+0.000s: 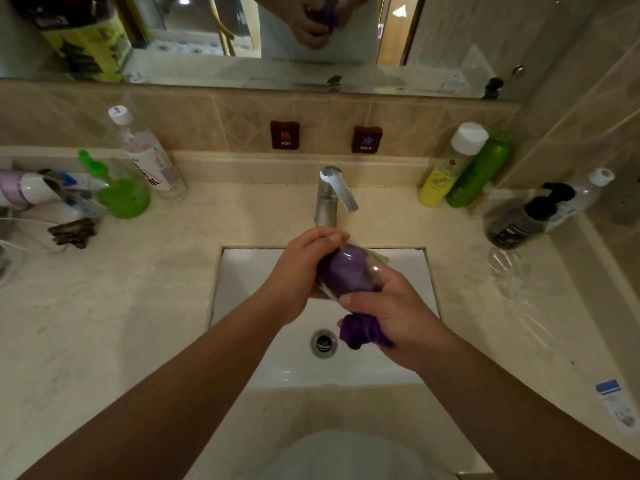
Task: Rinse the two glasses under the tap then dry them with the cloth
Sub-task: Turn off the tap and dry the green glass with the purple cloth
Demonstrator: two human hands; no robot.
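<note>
**Drying the Glass Interior**

Work above the white rectangular basin [242, 341], frame centre. The left hand [301, 268] grips the clear drinking glass [346, 268]; the right hand [391, 317] clasps the purple cloth [363, 332], which is stuffed inside. Twist the cloth against the wall while bracing the glass firmly. The second clear glass [509, 271] lies at right.

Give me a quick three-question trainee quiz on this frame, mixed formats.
1. True or false: the purple cloth is stuffed inside the clear drinking glass held over the white sink basin.
2. Where is the second clear glass? A) in the basin B) on the counter right of the basin C) under the chrome tap
3. Fill in: the cloth's loose end is gripped by the ____ hand.

Key
1. True; the left hand steadies the glass.
2. B.
3. Right; the right hand bunches it below the glass.
</note>
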